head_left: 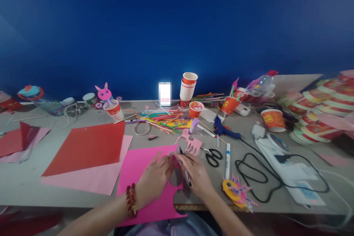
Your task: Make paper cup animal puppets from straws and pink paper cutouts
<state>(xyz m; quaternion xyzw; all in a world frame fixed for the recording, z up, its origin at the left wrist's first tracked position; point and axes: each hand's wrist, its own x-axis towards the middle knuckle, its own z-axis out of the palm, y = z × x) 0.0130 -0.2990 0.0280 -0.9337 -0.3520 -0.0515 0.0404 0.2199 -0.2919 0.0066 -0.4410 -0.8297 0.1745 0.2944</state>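
Our left hand's fingers (165, 163) are drawn close together at a small, partly hidden piece (173, 155); we cannot tell whether they pinch it or just press it. Our right hand (195, 175) grips a dark pen (187, 177), its fingers closed around the barrel. Beneath them, we have the bright pink sheet (138, 206), stretching toward 7 o'clock, with rounded gaps along its right edge. Just beyond, at 1 o'clock, lies a pale pink scrap (195, 144). At 3 o'clock we see black-handled scissors (209, 153), then a white marker (228, 162); a yellow disc (228, 190) with a rabbit face sits at 4. The red sheet (91, 147) overlaps a pale pink one at 9 to 10 o'clock. Farther out, we find coloured sticks (163, 121) at 12, stacked paper cups (187, 90) between 12 and 1, a blue glue gun (225, 130) at 2, and a white power strip (305, 193) at 3 to 4.
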